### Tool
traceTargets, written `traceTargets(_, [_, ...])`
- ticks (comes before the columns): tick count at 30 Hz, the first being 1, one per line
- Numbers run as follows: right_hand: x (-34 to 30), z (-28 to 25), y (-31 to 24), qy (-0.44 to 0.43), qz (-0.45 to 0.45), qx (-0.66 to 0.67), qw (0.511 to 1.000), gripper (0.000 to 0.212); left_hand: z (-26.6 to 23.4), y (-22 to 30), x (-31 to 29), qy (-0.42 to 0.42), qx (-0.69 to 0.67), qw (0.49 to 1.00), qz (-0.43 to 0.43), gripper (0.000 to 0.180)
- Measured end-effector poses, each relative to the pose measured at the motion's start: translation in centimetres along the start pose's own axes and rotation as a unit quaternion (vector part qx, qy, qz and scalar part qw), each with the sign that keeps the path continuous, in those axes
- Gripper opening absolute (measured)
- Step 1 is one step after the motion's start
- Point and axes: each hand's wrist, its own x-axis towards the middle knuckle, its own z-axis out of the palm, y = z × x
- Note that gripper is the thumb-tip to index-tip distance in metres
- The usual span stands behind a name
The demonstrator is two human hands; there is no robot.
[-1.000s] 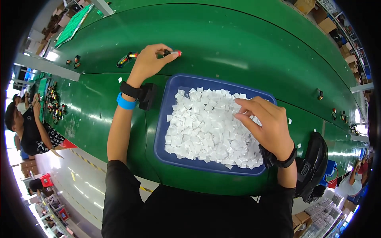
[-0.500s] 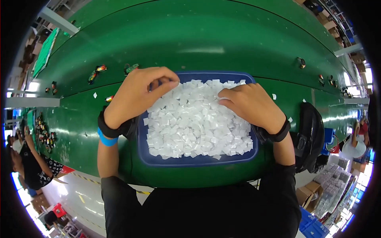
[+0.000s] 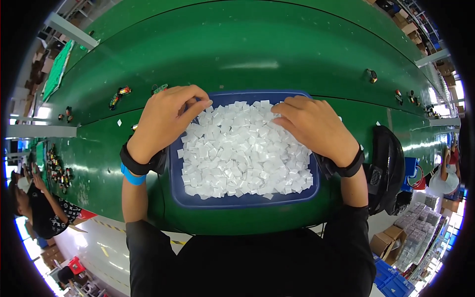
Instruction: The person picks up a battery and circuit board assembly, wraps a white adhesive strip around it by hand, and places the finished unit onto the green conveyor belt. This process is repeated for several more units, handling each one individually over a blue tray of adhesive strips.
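A blue plastic tray (image 3: 247,202) stands in front of me, heaped with small square white pieces (image 3: 242,153) that look like thin film or paper packets. Over the tray's far left corner is my left hand (image 3: 166,116), thumb and forefinger pinched together. A speck of white shows at those fingertips, too small to tell from the pile behind. My right hand (image 3: 319,127) reaches over the right side of the heap, its fingers curled and thumb close to the forefinger. Whatever lies between its fingertips is hidden. Dark bands circle both wrists, with a blue one on the left.
Small wired parts (image 3: 119,96) lie on the green table (image 3: 247,49) beyond my left hand, another (image 3: 371,75) at the far right. A black bag (image 3: 386,168) sits right of the tray. At the left, a person (image 3: 47,198) is beside more loose parts (image 3: 59,168).
My left hand has shifted slightly left, away from the heap, still pinched. The right hand stays nearly in place over the pile, fingers slightly shifted.
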Motion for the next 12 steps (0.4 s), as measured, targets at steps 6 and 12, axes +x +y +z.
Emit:
traceTargets(6, [0.1,-0.7,0.0,0.010,-0.021,0.022,0.999,0.022,-0.3,-0.8,-1.2,0.005,0.072,0.996,0.050,0.028])
traceTargets(12, [0.0,0.1,-0.2,0.058,-0.025,-0.041,0.997,0.041,-1.0,-0.6,-2.0,0.018,0.131,0.989,0.064,0.035])
